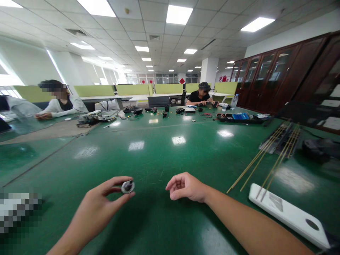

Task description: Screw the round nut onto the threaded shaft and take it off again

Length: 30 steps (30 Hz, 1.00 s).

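Observation:
Between the thumb and fingers of my left hand (pixel 106 200) is a small round metallic object (pixel 128 186), seen end-on, with a pale rim and a dark centre. My right hand (pixel 186 187) is a short way to its right, above the green tabletop (pixel 159 152). Its fingers are loosely curled, thumb apart from them, and nothing shows in its grasp. The two hands do not touch.
A white panel (pixel 289 214) lies at the right under thin yellowish rods (pixel 260 156). Behind the rods are dark parts. Electronics, a black tray (pixel 240 118) and a bottle (pixel 234 101) line the far edge. Several people sit around the table. A blurred-out object lies lower left.

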Each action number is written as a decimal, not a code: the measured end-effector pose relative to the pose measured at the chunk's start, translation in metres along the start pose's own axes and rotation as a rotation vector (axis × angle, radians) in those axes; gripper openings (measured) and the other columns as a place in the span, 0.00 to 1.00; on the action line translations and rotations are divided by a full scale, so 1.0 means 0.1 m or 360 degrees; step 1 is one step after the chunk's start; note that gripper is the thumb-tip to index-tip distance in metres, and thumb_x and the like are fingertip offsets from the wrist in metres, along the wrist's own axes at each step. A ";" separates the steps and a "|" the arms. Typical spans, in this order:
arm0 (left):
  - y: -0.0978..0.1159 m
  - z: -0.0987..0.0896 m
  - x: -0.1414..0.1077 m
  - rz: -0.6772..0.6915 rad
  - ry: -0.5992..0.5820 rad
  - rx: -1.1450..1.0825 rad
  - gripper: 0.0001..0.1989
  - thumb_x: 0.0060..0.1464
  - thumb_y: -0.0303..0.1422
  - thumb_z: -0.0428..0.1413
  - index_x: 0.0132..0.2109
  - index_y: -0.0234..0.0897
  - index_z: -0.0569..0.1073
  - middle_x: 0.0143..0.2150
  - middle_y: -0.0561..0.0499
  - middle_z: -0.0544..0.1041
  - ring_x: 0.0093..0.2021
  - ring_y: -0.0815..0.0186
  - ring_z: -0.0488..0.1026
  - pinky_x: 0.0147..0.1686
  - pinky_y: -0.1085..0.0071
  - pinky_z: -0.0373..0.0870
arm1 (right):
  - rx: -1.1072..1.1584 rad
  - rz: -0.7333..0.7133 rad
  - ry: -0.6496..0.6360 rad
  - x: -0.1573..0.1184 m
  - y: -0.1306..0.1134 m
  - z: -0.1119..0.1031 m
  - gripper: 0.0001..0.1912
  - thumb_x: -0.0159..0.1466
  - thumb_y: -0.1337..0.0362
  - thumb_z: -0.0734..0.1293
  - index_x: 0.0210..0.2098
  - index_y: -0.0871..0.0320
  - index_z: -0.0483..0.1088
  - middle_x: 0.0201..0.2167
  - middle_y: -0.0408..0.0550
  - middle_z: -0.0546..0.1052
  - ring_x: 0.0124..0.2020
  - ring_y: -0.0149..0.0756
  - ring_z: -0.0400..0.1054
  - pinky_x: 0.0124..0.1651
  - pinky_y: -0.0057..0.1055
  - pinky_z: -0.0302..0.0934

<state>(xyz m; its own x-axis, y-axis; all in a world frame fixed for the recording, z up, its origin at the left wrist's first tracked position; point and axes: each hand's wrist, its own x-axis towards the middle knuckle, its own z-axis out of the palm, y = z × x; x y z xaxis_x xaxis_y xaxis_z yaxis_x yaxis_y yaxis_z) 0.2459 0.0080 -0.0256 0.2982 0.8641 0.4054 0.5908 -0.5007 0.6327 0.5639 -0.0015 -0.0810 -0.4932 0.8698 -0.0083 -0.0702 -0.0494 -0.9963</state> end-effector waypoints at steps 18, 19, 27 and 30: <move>-0.14 0.97 0.25 0.0449 -0.0287 -0.0151 0.13 0.58 0.35 0.61 0.50 0.44 0.73 0.46 0.51 0.77 0.46 0.62 0.75 0.48 0.67 0.72 | -0.1307 -0.0393 0.0578 -0.01 -0.03 0.14 0.24 0.53 0.65 0.75 0.49 0.54 0.71 0.41 0.47 0.74 0.39 0.37 0.68 0.42 0.33 0.62; -0.13 0.97 0.24 0.0460 -0.0292 -0.0162 0.14 0.57 0.35 0.62 0.50 0.44 0.73 0.45 0.50 0.77 0.45 0.62 0.75 0.47 0.67 0.72 | -0.1316 -0.0398 0.0573 0.00 -0.04 0.14 0.23 0.53 0.65 0.74 0.48 0.54 0.71 0.41 0.47 0.74 0.39 0.37 0.68 0.42 0.33 0.62; -0.09 0.99 0.22 0.0491 -0.0309 -0.0224 0.15 0.57 0.34 0.62 0.51 0.45 0.75 0.45 0.50 0.78 0.45 0.63 0.75 0.47 0.68 0.73 | -0.1353 -0.0477 0.0523 -0.01 -0.07 0.16 0.14 0.56 0.66 0.72 0.42 0.55 0.75 0.37 0.46 0.76 0.38 0.36 0.69 0.42 0.32 0.61; -0.06 1.00 0.20 0.0491 -0.0336 -0.0242 0.14 0.58 0.34 0.62 0.51 0.45 0.75 0.45 0.49 0.77 0.45 0.62 0.75 0.47 0.66 0.73 | -0.1365 -0.0485 0.0521 -0.01 -0.05 0.17 0.12 0.57 0.65 0.72 0.41 0.55 0.76 0.36 0.46 0.76 0.37 0.36 0.69 0.41 0.32 0.61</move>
<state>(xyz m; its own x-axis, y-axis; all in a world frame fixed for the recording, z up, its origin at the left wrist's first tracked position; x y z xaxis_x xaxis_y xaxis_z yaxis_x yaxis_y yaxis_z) 0.3231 0.0337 -0.0869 0.6013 0.6554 0.4571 0.3365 -0.7266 0.5990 0.5501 -0.0100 -0.0743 -0.2834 0.8862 0.3666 0.5657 0.4631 -0.6823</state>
